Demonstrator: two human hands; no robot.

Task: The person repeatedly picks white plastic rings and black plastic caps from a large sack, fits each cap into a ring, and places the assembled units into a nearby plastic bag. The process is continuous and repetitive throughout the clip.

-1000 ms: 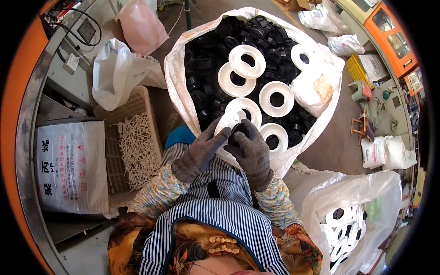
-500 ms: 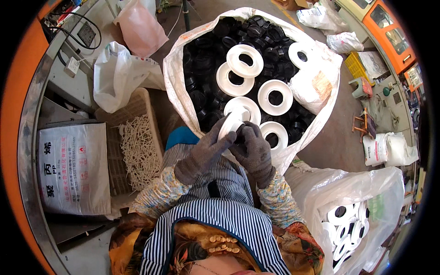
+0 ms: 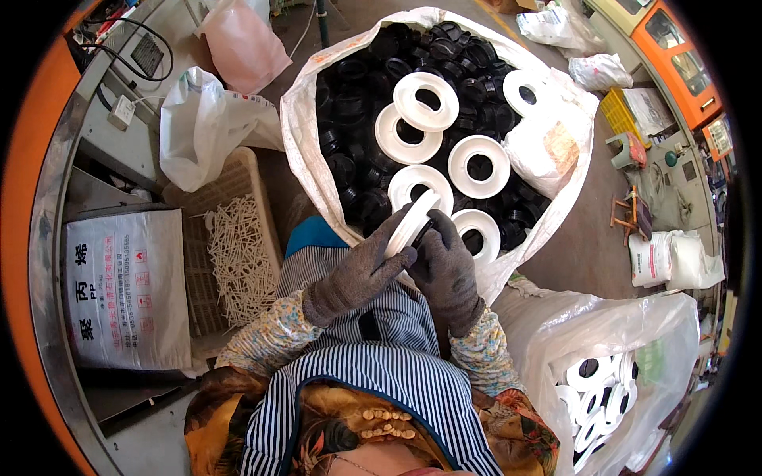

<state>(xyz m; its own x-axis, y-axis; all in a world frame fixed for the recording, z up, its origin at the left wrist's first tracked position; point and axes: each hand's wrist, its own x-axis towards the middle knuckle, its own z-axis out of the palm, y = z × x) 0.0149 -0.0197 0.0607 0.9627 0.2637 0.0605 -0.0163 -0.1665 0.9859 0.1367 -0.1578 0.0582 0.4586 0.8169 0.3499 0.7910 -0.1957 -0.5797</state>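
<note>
In front of my lap, a white plastic ring (image 3: 413,224) stands tilted nearly on edge between my gloved hands. My left hand (image 3: 361,270) grips it from the left, thumb low on its rim. My right hand (image 3: 446,270) is closed against the ring's right side; a bit of something black shows there, mostly hidden by the fingers. Just beyond, a big white woven sack (image 3: 295,147) is full of black plastic ring-shaped parts (image 3: 349,170). Several more white rings (image 3: 479,166) lie on top of them.
At the lower right, a clear plastic bag (image 3: 524,341) holds white rings with black centres (image 3: 591,397). To the left stand a crate (image 3: 266,214) of thin white plastic sticks (image 3: 238,254) and a printed white sack (image 3: 127,293). A small wooden stool (image 3: 631,214) is at the right.
The held ring has tipped more upright and shows more of its edge. My right hand has shifted slightly, with its fingers now closer against the ring's right side.
</note>
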